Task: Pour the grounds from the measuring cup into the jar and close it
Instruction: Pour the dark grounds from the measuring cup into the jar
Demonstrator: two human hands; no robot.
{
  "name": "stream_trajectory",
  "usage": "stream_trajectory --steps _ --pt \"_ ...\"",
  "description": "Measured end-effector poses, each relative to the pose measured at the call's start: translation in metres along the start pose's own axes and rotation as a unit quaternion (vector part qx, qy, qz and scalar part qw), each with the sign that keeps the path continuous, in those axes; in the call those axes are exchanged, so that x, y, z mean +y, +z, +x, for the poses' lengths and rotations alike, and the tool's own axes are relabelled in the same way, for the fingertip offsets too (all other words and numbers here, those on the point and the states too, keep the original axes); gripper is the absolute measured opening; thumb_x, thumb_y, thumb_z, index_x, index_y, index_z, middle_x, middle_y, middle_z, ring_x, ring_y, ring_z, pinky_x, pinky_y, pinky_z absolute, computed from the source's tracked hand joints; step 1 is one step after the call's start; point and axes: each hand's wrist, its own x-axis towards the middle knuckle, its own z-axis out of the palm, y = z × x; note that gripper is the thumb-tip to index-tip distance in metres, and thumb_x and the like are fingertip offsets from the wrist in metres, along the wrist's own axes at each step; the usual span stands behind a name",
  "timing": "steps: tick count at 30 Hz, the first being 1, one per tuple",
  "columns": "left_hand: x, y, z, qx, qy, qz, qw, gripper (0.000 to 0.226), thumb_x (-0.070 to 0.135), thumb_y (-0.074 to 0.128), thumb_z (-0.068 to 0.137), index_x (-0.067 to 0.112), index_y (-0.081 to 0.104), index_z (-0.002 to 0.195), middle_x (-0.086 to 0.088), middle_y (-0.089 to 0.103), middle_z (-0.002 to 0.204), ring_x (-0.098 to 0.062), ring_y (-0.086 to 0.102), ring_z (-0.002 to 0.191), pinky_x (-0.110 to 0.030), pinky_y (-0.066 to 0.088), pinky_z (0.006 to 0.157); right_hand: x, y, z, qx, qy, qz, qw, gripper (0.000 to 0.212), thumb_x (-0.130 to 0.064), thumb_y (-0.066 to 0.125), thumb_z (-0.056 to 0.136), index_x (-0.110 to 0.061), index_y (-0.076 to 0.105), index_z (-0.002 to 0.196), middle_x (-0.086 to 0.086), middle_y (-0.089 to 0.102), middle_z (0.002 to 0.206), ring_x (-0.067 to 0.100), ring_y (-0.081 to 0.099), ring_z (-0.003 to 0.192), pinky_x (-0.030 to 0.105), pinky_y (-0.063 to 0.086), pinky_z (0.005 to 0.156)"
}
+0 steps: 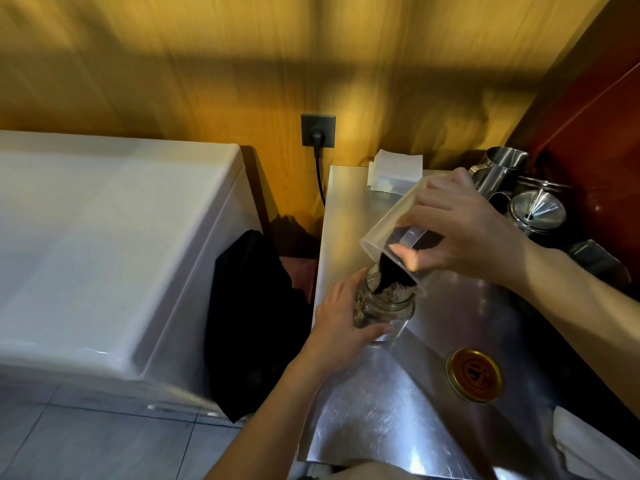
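Observation:
A clear glass jar [389, 304] stands upright on the steel counter [381, 410], its mouth open. My left hand [341, 315] wraps around the jar's left side. My right hand [460, 230] grips a clear plastic measuring cup [391, 220], tilted steeply with its rim down over the jar's mouth. Dark grounds [391, 271] slide out of the cup into the jar. The jar's gold lid [474, 374] lies flat on the counter to the front right, apart from both hands.
Steel pitchers [498, 171] and a metal funnel [536, 209] crowd the back right corner. White paper filters [394, 171] sit at the back. A white chest appliance [104, 244] stands left, with a black cloth [249, 323] in the gap. A white cloth [588, 445] lies front right.

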Motion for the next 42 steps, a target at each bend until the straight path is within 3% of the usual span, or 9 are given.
stream_trajectory --steps 6,13,18,30,34,38,42 --pt "-0.003 0.000 0.000 0.000 -0.003 0.001 1.000 0.086 0.043 0.075 0.070 0.039 0.024 0.138 0.006 0.039 0.136 -0.014 0.035 0.125 -0.043 0.030 0.107 -0.003 0.004 -0.002 0.011 -0.017 -0.003 1.000 0.037 -0.034 0.056 0.078 0.001 0.064 0.069 0.016 0.062 0.065 0.030 0.055 0.064 0.042 0.038 0.067" --pt "-0.006 0.002 0.002 0.005 0.005 0.011 1.000 0.086 0.042 0.076 0.070 0.038 0.024 0.138 0.010 0.038 0.133 -0.011 0.035 0.124 -0.037 0.028 0.106 0.001 0.003 -0.002 0.014 -0.015 -0.010 1.000 0.038 -0.035 0.054 0.078 0.000 0.065 0.069 0.016 0.064 0.067 0.031 0.056 0.065 0.034 0.026 0.068" --pt "-0.008 0.003 0.002 0.009 0.014 0.006 1.000 0.084 0.042 0.076 0.070 0.041 0.025 0.137 0.016 0.036 0.126 -0.002 0.035 0.117 -0.028 0.028 0.099 -0.001 0.006 -0.003 0.020 -0.038 -0.020 0.999 0.035 -0.033 0.058 0.078 0.000 0.064 0.068 0.014 0.062 0.063 0.029 0.055 0.063 0.038 0.030 0.067" --pt "-0.011 0.003 0.001 0.007 0.018 -0.003 1.000 0.083 0.044 0.075 0.070 0.045 0.023 0.135 0.018 0.035 0.126 0.001 0.032 0.116 -0.027 0.026 0.099 -0.001 0.004 0.002 -0.003 -0.044 -0.005 0.999 0.037 -0.035 0.056 0.078 -0.001 0.063 0.068 0.013 0.061 0.062 0.029 0.053 0.061 0.039 0.035 0.067" --pt "-0.012 0.003 0.002 0.005 0.016 -0.004 1.000 0.083 0.046 0.075 0.070 0.049 0.022 0.133 0.019 0.034 0.127 0.002 0.031 0.116 -0.028 0.025 0.098 -0.001 0.004 0.002 0.017 -0.033 -0.001 0.999 0.039 -0.035 0.056 0.078 0.002 0.063 0.067 0.015 0.060 0.061 0.029 0.053 0.060 0.036 0.027 0.066" --pt "-0.012 0.003 0.002 0.003 0.018 -0.001 1.000 0.082 0.046 0.074 0.070 0.051 0.021 0.131 0.020 0.034 0.126 0.001 0.031 0.116 -0.029 0.025 0.100 -0.002 0.005 0.000 0.020 -0.045 -0.005 0.999 0.036 -0.032 0.058 0.078 0.001 0.064 0.067 0.014 0.059 0.060 0.029 0.052 0.060 0.038 0.032 0.066" --pt "-0.015 0.005 0.003 0.005 0.018 -0.004 1.000 0.082 0.046 0.075 0.069 0.049 0.022 0.133 0.019 0.035 0.127 0.001 0.032 0.116 -0.028 0.026 0.098 -0.001 0.005 -0.001 0.027 -0.052 -0.010 0.998 0.035 -0.032 0.059 0.079 0.001 0.064 0.067 0.013 0.059 0.060 0.028 0.052 0.059 0.036 0.028 0.065"
